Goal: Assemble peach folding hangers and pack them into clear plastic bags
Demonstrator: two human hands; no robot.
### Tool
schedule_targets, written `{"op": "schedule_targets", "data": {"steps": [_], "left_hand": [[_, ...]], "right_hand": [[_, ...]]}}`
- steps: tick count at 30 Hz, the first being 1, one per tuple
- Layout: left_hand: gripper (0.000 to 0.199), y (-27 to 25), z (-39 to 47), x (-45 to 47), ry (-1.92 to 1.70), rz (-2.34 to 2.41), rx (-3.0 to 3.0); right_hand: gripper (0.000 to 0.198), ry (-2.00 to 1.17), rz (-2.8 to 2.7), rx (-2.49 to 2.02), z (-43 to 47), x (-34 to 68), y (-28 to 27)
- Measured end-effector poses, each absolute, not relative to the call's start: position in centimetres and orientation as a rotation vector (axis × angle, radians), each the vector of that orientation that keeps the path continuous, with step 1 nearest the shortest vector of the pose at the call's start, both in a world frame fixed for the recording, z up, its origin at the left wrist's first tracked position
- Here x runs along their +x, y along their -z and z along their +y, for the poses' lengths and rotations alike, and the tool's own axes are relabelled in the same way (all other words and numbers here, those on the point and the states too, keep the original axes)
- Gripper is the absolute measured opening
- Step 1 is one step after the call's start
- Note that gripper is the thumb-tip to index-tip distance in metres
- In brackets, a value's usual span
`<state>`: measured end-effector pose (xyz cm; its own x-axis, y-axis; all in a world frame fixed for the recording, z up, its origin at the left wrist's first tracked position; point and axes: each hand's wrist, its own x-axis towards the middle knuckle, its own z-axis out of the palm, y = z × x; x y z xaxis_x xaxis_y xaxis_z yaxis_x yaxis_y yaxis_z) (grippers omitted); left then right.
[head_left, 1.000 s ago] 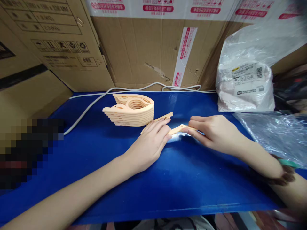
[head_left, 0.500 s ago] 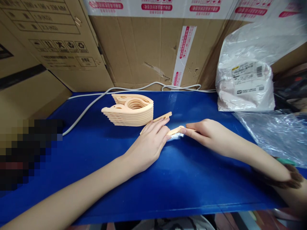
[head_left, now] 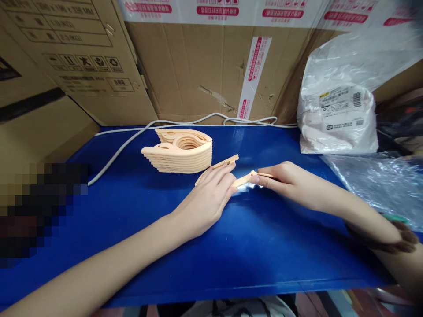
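The cream piece (head_left: 243, 179) is on the blue table (head_left: 257, 251), near and to the right of the stack of similar pieces (head_left: 180, 162), which has remained in its place. The left hand (head_left: 211, 191) lies over it, with thumb and fingers holding it. The right hand (head_left: 286, 178) pinches its thin right end. Compared with one second ago, the right wrist is nearer, and the right fingers are closer together.
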<state>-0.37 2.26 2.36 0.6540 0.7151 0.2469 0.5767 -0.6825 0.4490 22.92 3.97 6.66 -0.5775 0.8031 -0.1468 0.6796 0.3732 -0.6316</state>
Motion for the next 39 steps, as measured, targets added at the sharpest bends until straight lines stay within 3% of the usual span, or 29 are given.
{"op": "schedule_targets", "data": {"steps": [9,20,28,35,39], "left_hand": [[0.034,-2.46,2.48,-0.67,-0.591,1.006,2.559],[0.032,-2.43,2.45,-0.75,-0.572,1.005,2.546],[0.031,-2.54,2.45,-0.58,-0.576,1.004,2.558],[0.032,-2.52,2.46,-0.67,-0.573,1.001,2.569],[0.031,-2.56,2.45,-0.69,-0.573,1.006,2.564]], "right_hand": [[0.055,-0.409,-2.723,-1.348,4.32,23.05,-6.48],[0.048,-0.736,-2.640,-1.253,4.23,22.78,-6.19],[0.053,-0.334,-2.771,-1.287,4.26,22.98,-6.22],[0.052,-0.388,-2.767,-1.260,4.36,22.92,-5.92],[0.050,-0.225,-2.819,-1.249,4.24,22.89,-5.90]]}}
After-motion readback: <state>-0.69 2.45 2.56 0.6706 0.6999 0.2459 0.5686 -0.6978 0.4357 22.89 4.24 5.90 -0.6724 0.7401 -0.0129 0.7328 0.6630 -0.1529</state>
